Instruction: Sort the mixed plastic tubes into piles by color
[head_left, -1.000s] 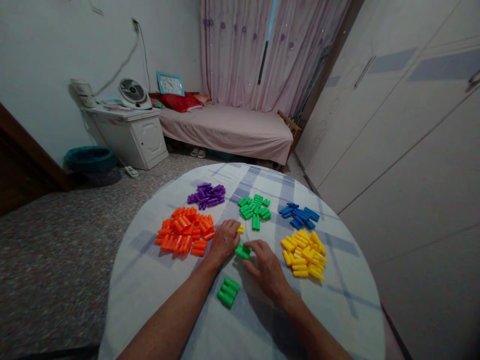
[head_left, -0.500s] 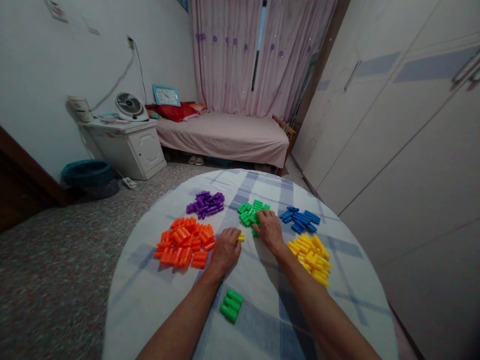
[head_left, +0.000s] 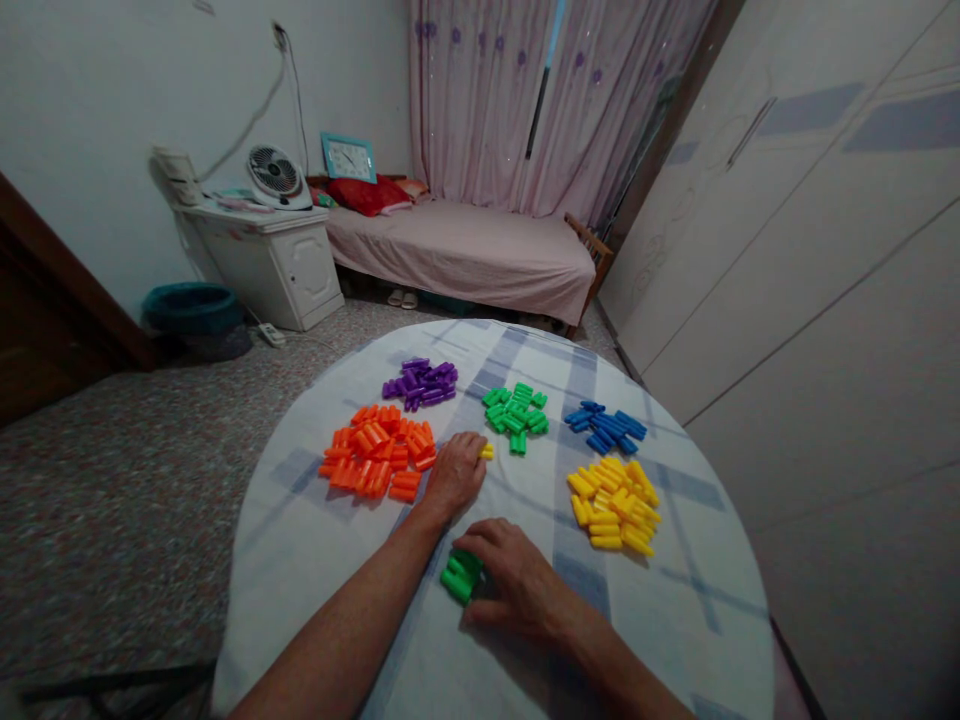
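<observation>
My left hand (head_left: 456, 474) rests on the cloth near the table's middle, its fingers closed on a small yellow plastic piece (head_left: 487, 452) that pokes out past the fingertips. Closer to me, my right hand (head_left: 511, 573) curves around a green block (head_left: 459, 578) of joined tube-shaped pieces, thumb on the near side and fingers on the far side. Its palm and fingers hide the block's right part. Just left of my left hand lies a pile of orange pieces (head_left: 373, 450). Beyond it is a pile of loose green pieces (head_left: 517, 413).
Purple pieces (head_left: 421, 383) lie at the far left of the round table (head_left: 300, 610), blue pieces (head_left: 606, 428) at the far right, and yellow pieces (head_left: 616, 503) on the right. A bed (head_left: 480, 250), a cabinet (head_left: 300, 275) and a wardrobe (head_left: 787, 330) stand around it.
My right hand has come back from the loose green pile to the green block near me. The left hand stays with its yellow piece. The view has tilted slightly downward.
</observation>
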